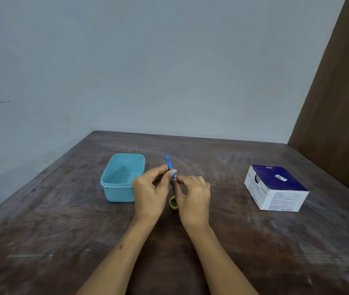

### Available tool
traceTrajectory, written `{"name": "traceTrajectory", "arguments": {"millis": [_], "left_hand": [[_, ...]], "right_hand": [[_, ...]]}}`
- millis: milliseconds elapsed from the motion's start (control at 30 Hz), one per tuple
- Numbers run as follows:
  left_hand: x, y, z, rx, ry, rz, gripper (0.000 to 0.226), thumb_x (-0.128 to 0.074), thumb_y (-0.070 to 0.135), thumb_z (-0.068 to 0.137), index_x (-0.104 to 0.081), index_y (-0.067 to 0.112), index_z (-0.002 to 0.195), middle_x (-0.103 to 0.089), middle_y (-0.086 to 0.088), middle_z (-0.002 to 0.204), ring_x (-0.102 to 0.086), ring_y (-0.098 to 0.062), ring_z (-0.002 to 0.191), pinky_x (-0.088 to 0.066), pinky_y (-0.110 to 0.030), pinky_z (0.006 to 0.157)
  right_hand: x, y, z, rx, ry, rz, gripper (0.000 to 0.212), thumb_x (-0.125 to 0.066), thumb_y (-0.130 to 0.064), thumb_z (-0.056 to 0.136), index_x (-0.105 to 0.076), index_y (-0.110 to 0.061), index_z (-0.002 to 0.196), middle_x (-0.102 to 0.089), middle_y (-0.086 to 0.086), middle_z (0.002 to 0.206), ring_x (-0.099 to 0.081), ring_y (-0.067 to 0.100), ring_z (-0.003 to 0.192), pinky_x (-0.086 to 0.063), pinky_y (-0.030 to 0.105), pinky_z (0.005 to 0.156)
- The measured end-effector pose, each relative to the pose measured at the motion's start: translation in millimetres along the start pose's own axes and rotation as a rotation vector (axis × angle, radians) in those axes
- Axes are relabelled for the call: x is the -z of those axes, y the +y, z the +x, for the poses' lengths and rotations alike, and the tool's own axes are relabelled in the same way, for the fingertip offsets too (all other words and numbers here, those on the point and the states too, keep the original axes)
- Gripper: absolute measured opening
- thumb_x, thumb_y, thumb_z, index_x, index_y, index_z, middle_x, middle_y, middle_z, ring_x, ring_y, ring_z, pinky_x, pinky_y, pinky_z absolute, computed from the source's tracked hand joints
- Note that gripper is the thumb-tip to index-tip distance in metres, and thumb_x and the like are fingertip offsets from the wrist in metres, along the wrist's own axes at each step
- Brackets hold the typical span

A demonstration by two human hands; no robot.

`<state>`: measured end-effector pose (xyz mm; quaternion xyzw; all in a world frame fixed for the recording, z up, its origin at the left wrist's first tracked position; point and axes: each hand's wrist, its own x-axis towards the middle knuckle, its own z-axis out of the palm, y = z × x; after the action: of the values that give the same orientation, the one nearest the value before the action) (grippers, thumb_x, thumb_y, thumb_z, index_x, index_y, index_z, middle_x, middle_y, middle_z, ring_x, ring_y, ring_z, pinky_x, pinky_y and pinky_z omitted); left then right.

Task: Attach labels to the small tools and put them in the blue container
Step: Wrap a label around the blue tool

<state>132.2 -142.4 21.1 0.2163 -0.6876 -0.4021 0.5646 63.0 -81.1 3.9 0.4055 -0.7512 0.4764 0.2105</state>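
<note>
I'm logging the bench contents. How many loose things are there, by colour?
Blue: 2, the blue container and the blue-handled tool
Yellow: 1, the yellow ring
White and purple: 1, the box
Total: 4

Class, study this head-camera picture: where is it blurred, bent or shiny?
Head view: the wide lens bends the table edges; the small blue tool pinched between left hand and right hand is soft; the print on the box is unreadable; pale sheen streaks the tabletop.
</note>
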Motion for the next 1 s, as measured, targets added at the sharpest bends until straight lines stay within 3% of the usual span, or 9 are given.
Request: {"name": "traceTrajectory", "arguments": {"millis": [133,300,433,600,833,933,1000], "left_hand": [[-0.3,-1.1,0.2,0.007,-0.003,0.002,0.018,-0.071,0.009,0.08,-0.073,0.016,0.096,-0.07,0.013,0.078,-0.069,-0.005,0.076,-0.058,-0.029,0.07],[0.9,-1.4,1.4,0.01,-0.001,-0.008,0.021,-0.07,0.011,0.08,-0.07,0.022,0.099,-0.071,0.009,0.081,-0.069,-0.005,0.077,-0.058,-0.03,0.071],[0.8,-2.1,0.5,0.022,-0.004,-0.029,0.021,-0.07,0.012,0.08,-0.069,0.024,0.098,-0.072,0.006,0.081,-0.07,-0.011,0.077,-0.058,-0.033,0.07],[0.4,-1.1,1.1,0.022,-0.028,-0.018,0.019,-0.07,0.01,0.08,-0.071,0.017,0.098,-0.07,0.011,0.081,-0.069,-0.004,0.077,-0.058,-0.025,0.071],[-0.5,-0.6,0.6,-0.043,0.014,0.011,0.017,-0.069,0.013,0.082,-0.072,0.012,0.098,-0.069,0.009,0.082,-0.066,-0.003,0.078,-0.052,-0.015,0.07],[0.3,-1.4,2.8,-0.05,0.074,0.027,0.016,-0.068,0.013,0.083,-0.071,0.01,0.099,-0.067,0.008,0.08,-0.065,-0.003,0.075,-0.051,-0.012,0.067],[0.3,-2.2,3.2,-0.047,0.064,0.029,0.017,-0.067,0.013,0.084,-0.071,0.009,0.1,-0.067,0.005,0.081,-0.065,-0.003,0.073,-0.051,-0.011,0.065]], "right_hand": [[-0.5,3.4,0.2,-0.046,-0.078,-0.036,0.009,-0.068,-0.017,0.082,-0.073,-0.017,0.089,-0.069,0.0,0.08,-0.057,0.02,0.081,-0.036,0.032,0.078],[-0.6,1.2,0.4,0.018,-0.019,-0.004,0.011,-0.072,-0.015,0.079,-0.073,-0.018,0.09,-0.069,-0.004,0.079,-0.056,0.014,0.077,-0.034,0.026,0.074],[-0.2,3.6,0.7,-0.033,-0.14,-0.043,0.007,-0.064,-0.018,0.085,-0.071,-0.016,0.087,-0.067,0.001,0.081,-0.054,0.02,0.082,-0.038,0.033,0.078],[0.2,0.4,0.1,0.013,-0.036,0.014,0.008,-0.069,-0.017,0.081,-0.072,-0.016,0.089,-0.068,-0.001,0.078,-0.055,0.016,0.077,-0.036,0.028,0.074],[0.1,4.8,-0.3,-0.047,-0.132,0.003,0.008,-0.065,-0.015,0.084,-0.073,-0.014,0.086,-0.068,0.003,0.079,-0.057,0.021,0.08,-0.046,0.04,0.074],[0.1,8.4,2.7,-0.245,-0.074,0.181,0.011,-0.067,-0.014,0.083,-0.075,-0.016,0.091,-0.074,0.001,0.084,-0.065,0.016,0.082,-0.053,0.037,0.077],[6.0,9.0,8.2,-0.511,-0.021,0.517,0.016,-0.07,-0.015,0.082,-0.074,-0.014,0.097,-0.074,-0.004,0.087,-0.067,0.005,0.084,-0.053,0.027,0.08]]}}
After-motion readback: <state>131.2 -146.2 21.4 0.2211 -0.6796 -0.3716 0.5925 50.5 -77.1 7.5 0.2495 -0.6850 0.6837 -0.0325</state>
